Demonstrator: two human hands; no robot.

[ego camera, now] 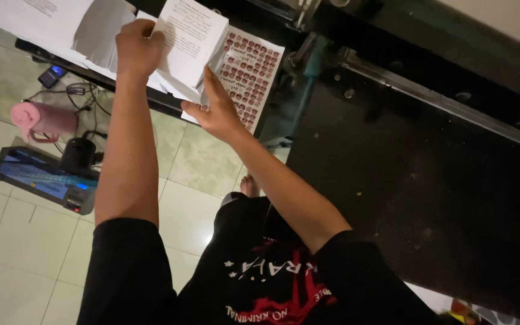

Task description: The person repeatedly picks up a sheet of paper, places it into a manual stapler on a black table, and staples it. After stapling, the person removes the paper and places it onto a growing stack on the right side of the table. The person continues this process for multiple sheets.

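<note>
Left hand (138,48) clamps the stack of printed sheets (189,45) while the open right hand (218,111) squares its edge; next, careful alignment.

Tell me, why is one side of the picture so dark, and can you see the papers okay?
Head view: the machine bed on the right is black and dimly lit, so detail is lost; the white paper stack held by the left hand and right hand shows bright, print slightly soft; the floor tiles look evenly lit.
</note>
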